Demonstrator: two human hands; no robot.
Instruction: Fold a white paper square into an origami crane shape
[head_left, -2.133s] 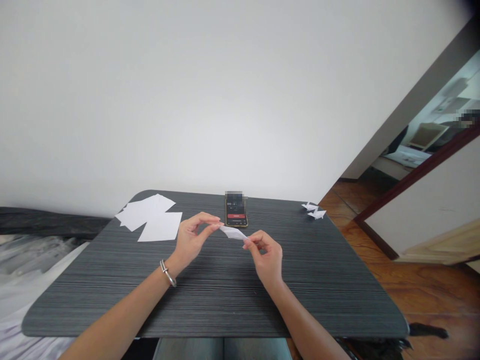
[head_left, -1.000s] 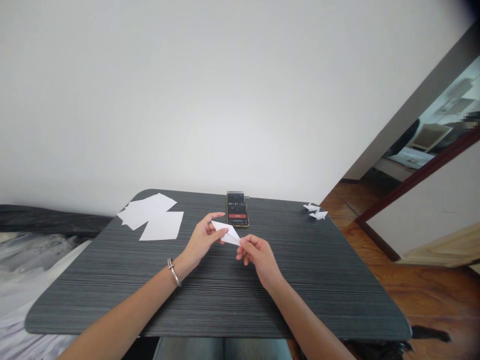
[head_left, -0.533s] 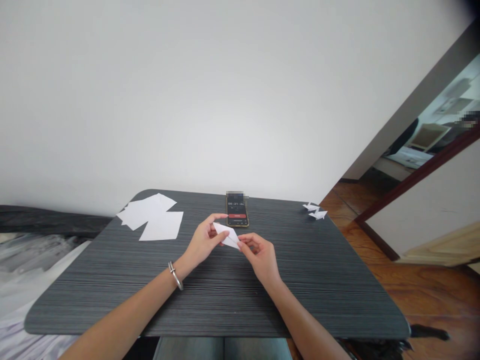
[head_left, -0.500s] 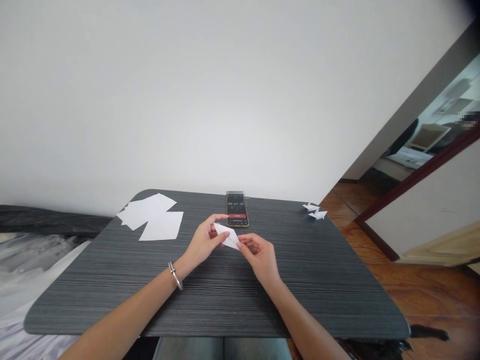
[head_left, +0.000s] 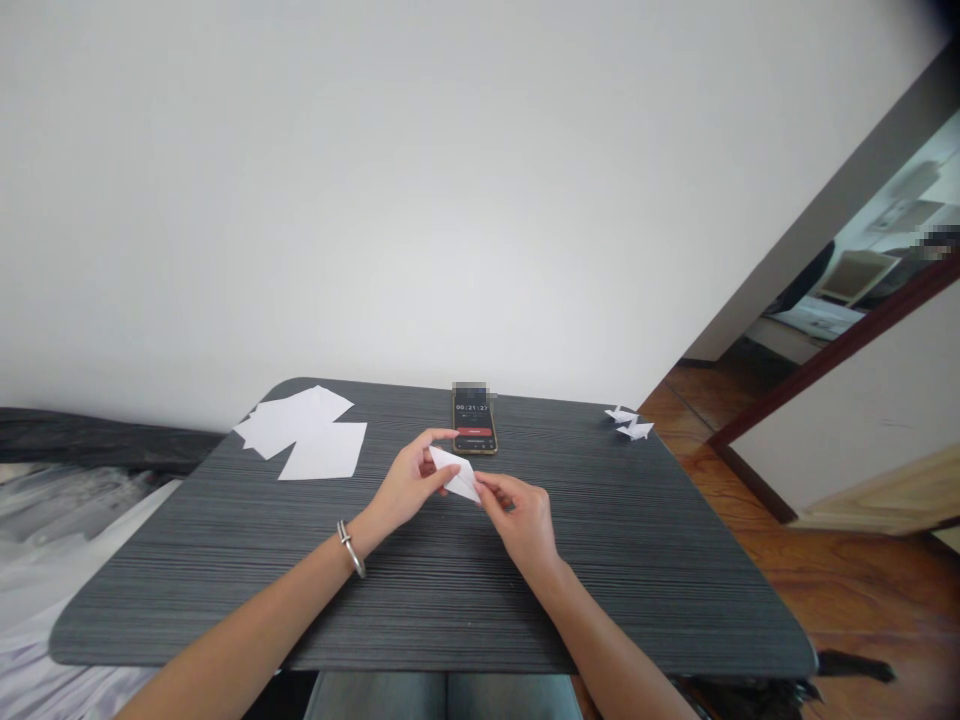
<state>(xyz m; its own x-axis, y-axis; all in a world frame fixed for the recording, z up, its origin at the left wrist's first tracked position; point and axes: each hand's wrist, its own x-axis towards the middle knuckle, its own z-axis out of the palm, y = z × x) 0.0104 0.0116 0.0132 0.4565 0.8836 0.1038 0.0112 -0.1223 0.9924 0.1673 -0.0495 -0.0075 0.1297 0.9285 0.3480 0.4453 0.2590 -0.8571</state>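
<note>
A small piece of folded white paper (head_left: 459, 476), roughly diamond-shaped, is held up over the middle of the table between both hands. My left hand (head_left: 409, 484) grips its left part, the thumb lying on top and the index finger stretched toward the phone. On the paper's right corner, the thumb and fingers of my right hand (head_left: 517, 505) are pinched together. Just beyond the hands lies a phone (head_left: 475, 420) with a running timer on its screen. The undersides of the paper and some fingertips are hidden.
Loose white paper sheets (head_left: 322, 452) overlap at the table's left back. Two folded paper figures (head_left: 636, 430), pointed like small birds, sit near the right back edge. The dark wood-grain table (head_left: 660, 570) meets a white wall (head_left: 465, 200). White fabric or plastic (head_left: 60, 560) lies beyond its left side.
My right hand's fingers have closed up more at the paper's right corner, and the hand has shifted very slightly. My left hand stays nearly still. The timer has advanced.
</note>
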